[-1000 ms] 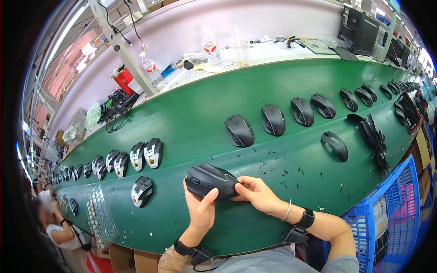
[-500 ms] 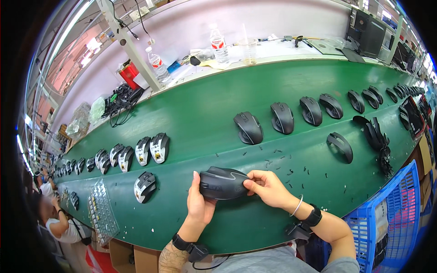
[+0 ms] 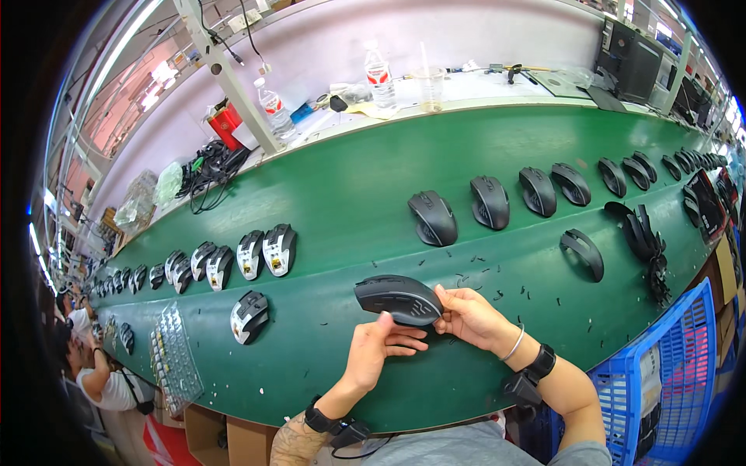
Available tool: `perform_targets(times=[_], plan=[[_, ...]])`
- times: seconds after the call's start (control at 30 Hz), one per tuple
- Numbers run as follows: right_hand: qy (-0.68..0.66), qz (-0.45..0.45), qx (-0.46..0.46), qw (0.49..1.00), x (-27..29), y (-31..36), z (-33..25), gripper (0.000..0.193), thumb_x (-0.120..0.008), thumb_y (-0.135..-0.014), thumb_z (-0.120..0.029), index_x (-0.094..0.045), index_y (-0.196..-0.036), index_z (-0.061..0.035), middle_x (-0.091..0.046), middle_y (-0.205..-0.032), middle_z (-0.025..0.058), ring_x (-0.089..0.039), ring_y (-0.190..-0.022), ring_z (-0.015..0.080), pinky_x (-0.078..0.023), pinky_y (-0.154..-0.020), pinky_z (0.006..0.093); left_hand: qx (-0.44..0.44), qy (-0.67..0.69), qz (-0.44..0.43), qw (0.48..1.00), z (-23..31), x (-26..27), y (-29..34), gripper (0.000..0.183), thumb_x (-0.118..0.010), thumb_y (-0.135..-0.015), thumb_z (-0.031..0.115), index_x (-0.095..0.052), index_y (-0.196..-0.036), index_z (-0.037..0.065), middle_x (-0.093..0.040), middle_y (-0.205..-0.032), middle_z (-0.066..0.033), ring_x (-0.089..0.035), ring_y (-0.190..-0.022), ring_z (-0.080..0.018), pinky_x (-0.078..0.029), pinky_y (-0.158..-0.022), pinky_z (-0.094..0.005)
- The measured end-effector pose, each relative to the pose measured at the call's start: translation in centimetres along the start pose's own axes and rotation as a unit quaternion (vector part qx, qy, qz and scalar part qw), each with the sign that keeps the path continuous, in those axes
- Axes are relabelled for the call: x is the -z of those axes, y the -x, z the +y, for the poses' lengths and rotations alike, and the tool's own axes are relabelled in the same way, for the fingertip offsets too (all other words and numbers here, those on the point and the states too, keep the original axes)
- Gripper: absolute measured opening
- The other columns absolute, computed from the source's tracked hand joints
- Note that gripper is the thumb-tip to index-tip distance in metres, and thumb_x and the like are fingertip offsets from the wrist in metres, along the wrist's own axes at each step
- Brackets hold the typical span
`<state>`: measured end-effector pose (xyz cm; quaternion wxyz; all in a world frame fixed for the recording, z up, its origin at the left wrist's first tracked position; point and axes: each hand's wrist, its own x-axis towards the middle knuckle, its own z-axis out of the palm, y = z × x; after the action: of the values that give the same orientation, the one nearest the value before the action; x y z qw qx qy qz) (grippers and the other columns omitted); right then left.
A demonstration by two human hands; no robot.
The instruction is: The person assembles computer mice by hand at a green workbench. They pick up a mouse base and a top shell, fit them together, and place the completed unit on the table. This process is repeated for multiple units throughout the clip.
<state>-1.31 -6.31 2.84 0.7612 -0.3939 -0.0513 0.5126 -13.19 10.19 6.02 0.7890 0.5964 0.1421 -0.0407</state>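
Observation:
A black computer mouse (image 3: pixel 400 297) is tilted on its side above the near part of the bench. My right hand (image 3: pixel 475 318) pinches its right end between thumb and fingers. Just below the mouse is my left hand (image 3: pixel 367 353), its thumb tip at the near side and its fingers stretched out loosely under it. To the left lies a mouse with part of its pale inside exposed (image 3: pixel 249 318). A curved black shell piece (image 3: pixel 581 254) rests to the right, beside a stack of black shell pieces (image 3: pixel 643 242).
Black mice (image 3: pixel 434 219) line the green bench (image 3: pixel 334 179) to the right, and uncovered mice (image 3: pixel 279 250) to the left. Small black bits (image 3: pixel 499 293) are scattered about. A clear tray (image 3: pixel 177 357) lies left, a blue crate (image 3: pixel 668 373) stands right. Another person (image 3: pixel 109 384) sits far left.
The mouse has been turned so its grooved side faces me, and raised slightly to the right. My left hand has loosened from its left end and moved toward its near side.

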Motion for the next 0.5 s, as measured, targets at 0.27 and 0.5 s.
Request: perform_targets(times=[0.27,0.5], plan=[[0.129,0.067,0.061,0.987,-1.0,0.1,0.0,0.033,-0.052,-0.096,-0.031,-0.061,-0.102,0.0007,-0.060,-0.079,0.0029,-0.056,-0.065,0.0087,-0.049,-0.063,0.0233,-0.017,0.024,0.033,0.999,-1.3,0.3,-0.2,0.038,-0.046,-0.098,0.026,-0.063,-0.090,-0.006,-0.066,-0.074,-0.0134,-0.062,-0.058,-0.0178,-0.049,-0.056,-0.0240],[0.502,0.222,0.287,0.785,-0.3,1.2,-3.5,0.029,-0.067,-0.085,-0.020,-0.060,-0.102,0.0028,-0.062,-0.069,0.0109,-0.060,-0.061,0.0169,-0.049,-0.060,0.0301,0.010,0.050,0.040,0.998,-0.4,1.7,-2.5,0.039,-0.051,-0.096,0.030,-0.063,-0.089,-0.007,-0.066,-0.074,-0.0137,-0.063,-0.060,-0.0174,-0.050,-0.056,-0.0234]])
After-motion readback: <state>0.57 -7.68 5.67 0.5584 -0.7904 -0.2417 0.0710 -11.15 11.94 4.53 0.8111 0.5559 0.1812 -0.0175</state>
